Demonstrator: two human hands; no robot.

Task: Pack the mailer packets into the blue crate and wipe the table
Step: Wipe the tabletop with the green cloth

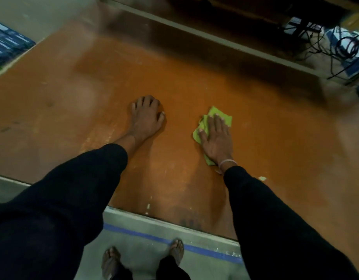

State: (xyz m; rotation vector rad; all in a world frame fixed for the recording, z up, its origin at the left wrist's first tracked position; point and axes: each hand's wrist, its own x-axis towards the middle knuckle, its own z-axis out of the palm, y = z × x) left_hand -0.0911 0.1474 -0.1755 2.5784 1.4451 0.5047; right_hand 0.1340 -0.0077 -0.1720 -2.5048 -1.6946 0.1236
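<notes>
In the head view, an orange-brown tabletop is seen from above, scuffed with pale marks near its front edge; both arms are stretched over it in black sleeves. The right hand is laid flat, fingers straight and together, pressed down on a crumpled green cloth; the cloth is seen past the fingertips, beside the thumb and under the heel of the palm; a pale band is worn at that wrist. The left hand is set on the bare tabletop well apart from the cloth, its fingers bent with the tips touching the surface and nothing held in it. A blue crate is partly seen at the far left edge, beyond the tabletop's corner; its contents are too blurred to make out, so no mailer packets can be told. A tangle of dark cables is seen at the upper right, past the tabletop's far rim. Below the near edge, a grey floor crossed by a blue tape line is visible, with two sandalled feet placed on it.
</notes>
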